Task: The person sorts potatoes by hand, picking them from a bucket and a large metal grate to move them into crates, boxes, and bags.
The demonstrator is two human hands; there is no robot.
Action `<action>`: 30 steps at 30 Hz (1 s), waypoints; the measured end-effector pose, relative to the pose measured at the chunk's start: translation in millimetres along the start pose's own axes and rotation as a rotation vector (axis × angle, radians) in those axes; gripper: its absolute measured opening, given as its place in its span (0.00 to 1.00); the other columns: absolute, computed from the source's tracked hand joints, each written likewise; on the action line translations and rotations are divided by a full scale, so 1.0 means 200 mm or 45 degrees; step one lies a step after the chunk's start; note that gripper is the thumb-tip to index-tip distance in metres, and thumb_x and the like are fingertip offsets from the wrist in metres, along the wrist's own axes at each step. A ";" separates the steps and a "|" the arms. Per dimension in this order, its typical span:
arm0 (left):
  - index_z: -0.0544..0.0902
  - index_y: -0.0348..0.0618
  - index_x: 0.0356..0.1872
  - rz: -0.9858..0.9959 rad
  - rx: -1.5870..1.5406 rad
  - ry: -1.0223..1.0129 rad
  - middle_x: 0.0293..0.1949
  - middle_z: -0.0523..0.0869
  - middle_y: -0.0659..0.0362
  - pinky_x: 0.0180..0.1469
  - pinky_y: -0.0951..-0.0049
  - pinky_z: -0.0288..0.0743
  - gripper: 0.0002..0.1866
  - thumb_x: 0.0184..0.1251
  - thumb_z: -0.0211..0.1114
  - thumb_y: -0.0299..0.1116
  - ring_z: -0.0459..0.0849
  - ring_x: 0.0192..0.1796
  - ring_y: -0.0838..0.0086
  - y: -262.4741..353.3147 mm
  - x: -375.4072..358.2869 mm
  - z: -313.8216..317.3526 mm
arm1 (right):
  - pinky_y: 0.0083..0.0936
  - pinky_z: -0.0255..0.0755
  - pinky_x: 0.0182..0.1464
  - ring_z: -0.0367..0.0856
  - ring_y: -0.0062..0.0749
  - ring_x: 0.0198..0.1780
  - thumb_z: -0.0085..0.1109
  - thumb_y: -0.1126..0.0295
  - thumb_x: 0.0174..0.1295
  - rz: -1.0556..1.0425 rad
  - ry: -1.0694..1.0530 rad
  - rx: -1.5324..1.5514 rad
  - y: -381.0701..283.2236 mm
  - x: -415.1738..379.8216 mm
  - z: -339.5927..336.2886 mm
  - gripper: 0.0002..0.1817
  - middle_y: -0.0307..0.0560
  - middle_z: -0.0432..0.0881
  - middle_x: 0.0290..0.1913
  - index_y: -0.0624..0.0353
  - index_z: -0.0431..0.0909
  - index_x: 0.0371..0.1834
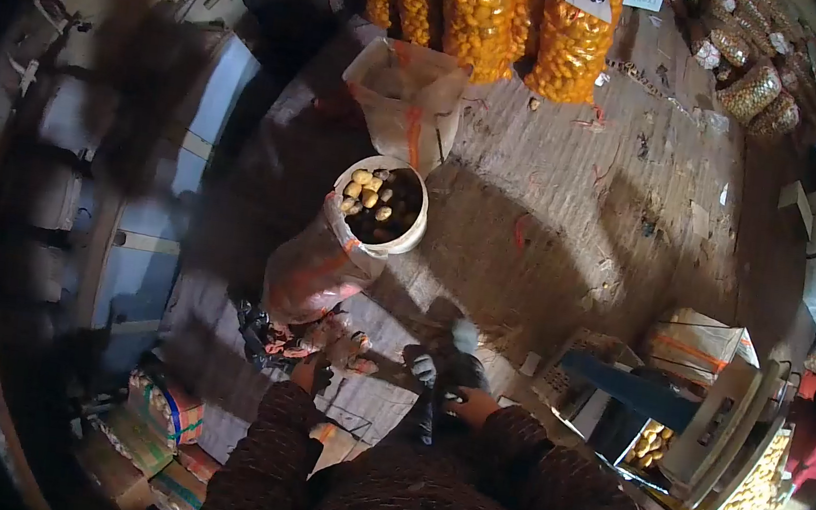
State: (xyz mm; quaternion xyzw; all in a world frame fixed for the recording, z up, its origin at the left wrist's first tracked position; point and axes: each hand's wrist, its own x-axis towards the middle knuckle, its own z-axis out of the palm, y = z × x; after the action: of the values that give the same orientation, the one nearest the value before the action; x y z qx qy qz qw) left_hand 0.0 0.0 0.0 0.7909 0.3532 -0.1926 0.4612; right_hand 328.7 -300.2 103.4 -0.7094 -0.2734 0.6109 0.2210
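Observation:
Low in the head view, my left hand is beside small clear bags of something round and a crumpled black plastic bag. Its fingers are dark and partly lost in shadow. My right hand is in front of my body, its fingers curled at a dark, glove-like thing with a grey tip; the exact grip is hard to make out. Farther ahead stands a white bucket partly filled with potatoes. A translucent sack leans against its near side.
Another translucent sack stands open behind the bucket. Full orange net sacks line the far side. Crates and cartons stand at right, near a long tray of potatoes. Boxes are stacked at lower left.

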 end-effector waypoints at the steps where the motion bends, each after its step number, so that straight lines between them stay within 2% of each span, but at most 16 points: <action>1: 0.67 0.48 0.64 0.064 -0.087 -0.012 0.55 0.80 0.48 0.46 0.51 0.81 0.30 0.61 0.65 0.38 0.83 0.50 0.54 -0.17 0.00 0.10 | 0.35 0.66 0.62 0.76 0.46 0.60 0.62 0.48 0.55 -0.032 0.022 0.011 0.04 0.04 -0.01 0.32 0.59 0.79 0.57 0.55 0.76 0.61; 2: 0.67 0.46 0.64 0.122 -0.172 -0.029 0.54 0.80 0.48 0.46 0.52 0.80 0.29 0.62 0.63 0.38 0.83 0.50 0.56 -0.24 -0.04 0.15 | 0.36 0.70 0.59 0.79 0.46 0.56 0.63 0.48 0.54 -0.062 0.040 0.028 0.06 0.05 0.00 0.32 0.59 0.81 0.53 0.55 0.77 0.59; 3: 0.71 0.43 0.59 -0.019 -0.658 -0.075 0.50 0.82 0.51 0.45 0.58 0.80 0.22 0.65 0.61 0.36 0.83 0.48 0.61 -0.31 0.09 -0.14 | 0.37 0.70 0.59 0.79 0.48 0.56 0.63 0.49 0.54 -0.064 0.031 0.023 -0.18 0.38 -0.07 0.31 0.59 0.81 0.54 0.56 0.77 0.58; 5: 0.78 0.38 0.48 -0.275 -1.665 -0.136 0.42 0.84 0.58 0.43 0.71 0.80 0.11 0.70 0.57 0.31 0.84 0.44 0.72 -0.07 0.06 -0.20 | 0.38 0.70 0.60 0.78 0.51 0.57 0.64 0.52 0.53 -0.050 0.050 -0.036 -0.32 0.54 -0.19 0.31 0.59 0.80 0.55 0.58 0.77 0.57; 6: 0.79 0.39 0.47 -0.536 -1.526 0.056 0.41 0.84 0.61 0.41 0.72 0.78 0.10 0.71 0.57 0.33 0.82 0.41 0.76 0.23 0.09 -0.35 | 0.39 0.71 0.59 0.78 0.51 0.56 0.64 0.51 0.52 -0.050 0.052 -0.089 -0.36 0.65 -0.24 0.31 0.59 0.80 0.55 0.59 0.77 0.57; 9: 0.80 0.41 0.46 -0.066 -0.401 0.113 0.41 0.84 0.61 0.43 0.69 0.78 0.10 0.69 0.58 0.32 0.82 0.43 0.77 -0.22 0.36 -0.52 | 0.40 0.72 0.57 0.80 0.52 0.54 0.63 0.50 0.53 -0.083 0.057 -0.259 -0.50 1.12 -0.38 0.31 0.59 0.81 0.52 0.60 0.78 0.55; 11: 0.81 0.44 0.48 0.227 0.510 0.547 0.43 0.85 0.60 0.55 0.61 0.74 0.13 0.63 0.63 0.32 0.82 0.50 0.74 -0.29 0.44 -0.56 | 0.42 0.72 0.56 0.80 0.52 0.53 0.61 0.50 0.55 -0.166 -0.004 -0.415 -0.68 1.29 -0.46 0.28 0.58 0.82 0.50 0.56 0.79 0.54; 12: 0.80 0.43 0.50 0.104 -0.107 0.454 0.44 0.85 0.59 0.55 0.61 0.74 0.15 0.64 0.62 0.35 0.83 0.49 0.72 -0.23 0.44 -0.56 | 0.42 0.72 0.56 0.80 0.53 0.52 0.60 0.50 0.56 -0.184 -0.012 -0.441 -0.77 1.37 -0.51 0.26 0.57 0.83 0.49 0.55 0.79 0.54; 14: 0.78 0.41 0.53 -0.159 -0.908 0.388 0.46 0.85 0.57 0.55 0.62 0.75 0.18 0.66 0.60 0.38 0.84 0.47 0.68 0.07 0.57 -0.71 | 0.43 0.72 0.55 0.80 0.53 0.52 0.59 0.51 0.57 -0.180 0.052 -0.414 -0.90 1.52 -0.59 0.25 0.56 0.83 0.48 0.53 0.79 0.54; 16: 0.77 0.39 0.55 -0.496 -1.267 0.365 0.47 0.85 0.56 0.53 0.63 0.77 0.20 0.67 0.58 0.39 0.85 0.46 0.66 0.29 0.64 -0.84 | 0.43 0.72 0.55 0.79 0.54 0.52 0.59 0.51 0.56 -0.150 0.140 -0.322 -0.97 1.67 -0.62 0.26 0.55 0.83 0.49 0.52 0.78 0.56; 19: 0.75 0.38 0.58 -0.620 -1.148 0.355 0.47 0.84 0.53 0.50 0.68 0.79 0.21 0.68 0.58 0.38 0.85 0.46 0.66 0.21 0.89 -0.85 | 0.43 0.72 0.56 0.79 0.53 0.53 0.59 0.53 0.56 -0.172 0.151 -0.252 -1.00 1.88 -0.63 0.25 0.56 0.82 0.50 0.53 0.78 0.55; 20: 0.75 0.37 0.58 -0.601 -1.305 0.320 0.47 0.84 0.53 0.50 0.71 0.78 0.21 0.68 0.57 0.36 0.84 0.47 0.69 0.28 0.94 -0.89 | 0.43 0.72 0.56 0.79 0.53 0.53 0.58 0.55 0.57 -0.122 0.092 -0.264 -1.02 1.92 -0.64 0.24 0.57 0.82 0.51 0.55 0.78 0.55; 23: 0.75 0.36 0.58 -0.461 -1.169 0.312 0.48 0.84 0.53 0.48 0.71 0.78 0.19 0.69 0.58 0.33 0.84 0.46 0.70 0.26 1.24 -0.99 | 0.43 0.73 0.55 0.80 0.53 0.51 0.57 0.59 0.57 -0.100 0.203 -0.306 -0.83 2.24 -0.46 0.23 0.57 0.82 0.49 0.56 0.78 0.54; 24: 0.76 0.36 0.57 -0.305 -0.810 0.392 0.48 0.84 0.54 0.49 0.72 0.77 0.17 0.69 0.59 0.30 0.84 0.46 0.70 0.09 1.37 -0.95 | 0.43 0.73 0.54 0.80 0.53 0.49 0.58 0.62 0.55 -0.230 0.366 -0.240 -0.78 2.33 -0.41 0.22 0.58 0.82 0.44 0.56 0.78 0.53; 27: 0.78 0.35 0.55 -0.287 -0.914 0.285 0.47 0.85 0.55 0.52 0.73 0.76 0.18 0.65 0.63 0.28 0.83 0.47 0.72 0.11 1.67 -1.11 | 0.45 0.72 0.53 0.78 0.54 0.49 0.61 0.63 0.52 -0.181 0.531 -0.257 -0.76 2.63 -0.32 0.23 0.56 0.81 0.46 0.55 0.78 0.53; 30: 0.79 0.36 0.53 -0.071 -0.459 0.369 0.47 0.85 0.54 0.54 0.73 0.74 0.16 0.65 0.62 0.26 0.83 0.49 0.72 -0.05 1.94 -1.21 | 0.44 0.73 0.50 0.77 0.50 0.50 0.59 0.65 0.53 -0.215 0.781 -0.321 -0.97 2.86 -0.38 0.21 0.52 0.77 0.51 0.51 0.78 0.53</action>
State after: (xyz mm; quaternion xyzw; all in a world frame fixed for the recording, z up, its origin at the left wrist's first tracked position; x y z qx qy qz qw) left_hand 250.7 361.4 -129.1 0.7050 0.4662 -0.0236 0.5339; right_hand 440.5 223.2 -185.4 -0.8567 -0.3254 0.3099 0.2532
